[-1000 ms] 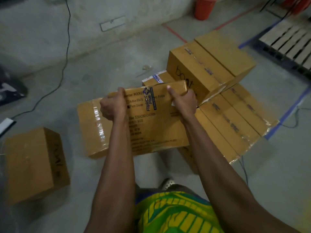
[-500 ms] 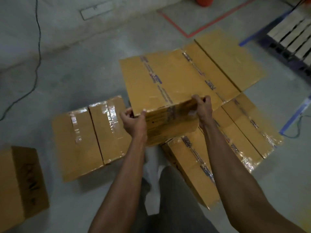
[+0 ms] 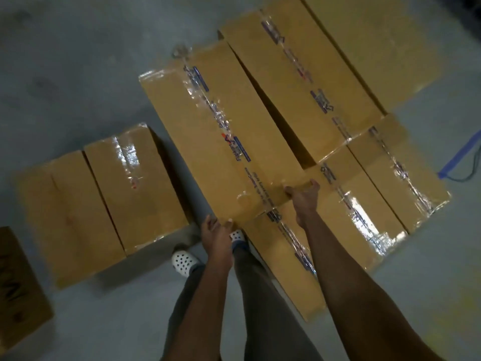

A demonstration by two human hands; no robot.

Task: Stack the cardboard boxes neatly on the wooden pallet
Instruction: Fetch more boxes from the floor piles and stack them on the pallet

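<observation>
I hold a taped cardboard box (image 3: pixel 221 136) up in front of me, its top face toward the camera. My left hand (image 3: pixel 216 230) grips its near left corner from below. My right hand (image 3: pixel 303 195) curls over its near right edge. Beneath and to the right lie more cardboard boxes: a large one (image 3: pixel 299 82) at the top and lower ones (image 3: pixel 369 204) on the floor. The wooden pallet is out of view.
Another box (image 3: pixel 104 201) with clear tape sits on the grey floor at left, and a darker box (image 3: pixel 18 287) at the left edge. My white clogs (image 3: pixel 183 261) stand between the boxes. Blue floor tape (image 3: pixel 460 157) and a cable lie at right.
The box has come up higher and closer, now seen from above. The camera has tipped down, so the pallet and red floor line have left the view.
</observation>
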